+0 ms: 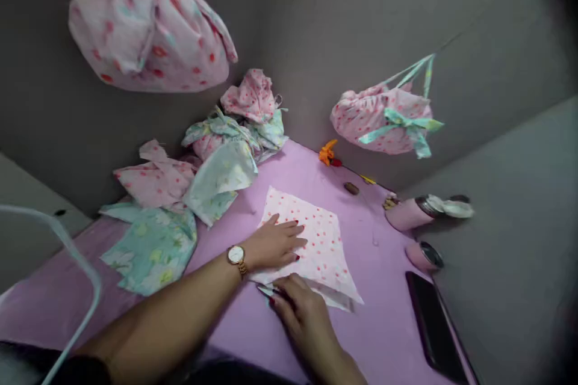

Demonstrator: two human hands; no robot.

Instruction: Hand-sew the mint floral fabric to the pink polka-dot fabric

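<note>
A piece of pale pink fabric with red dots (323, 237) lies on the lilac table (379, 325). My left hand (275, 243) rests flat on it, fingers spread, with a watch (236, 254) on the wrist. Close to the fabric's near edge, my right hand (302, 307) is closed around small scissors (265, 291). Their pointed metal tips stick out to the left, just below my left wrist; the handles are hidden in my fingers. Along the near right side, the fabric's lower layer shows from under the upper one.
Floral green fabric (156, 246) and dotted pink pieces (158, 177) pile up at left. Two gathered bags, a large one (153, 30) and a bow-tied one (388, 120), hang above. At right are a phone (436, 328), pink tins (409, 213) and an orange clip (327, 152).
</note>
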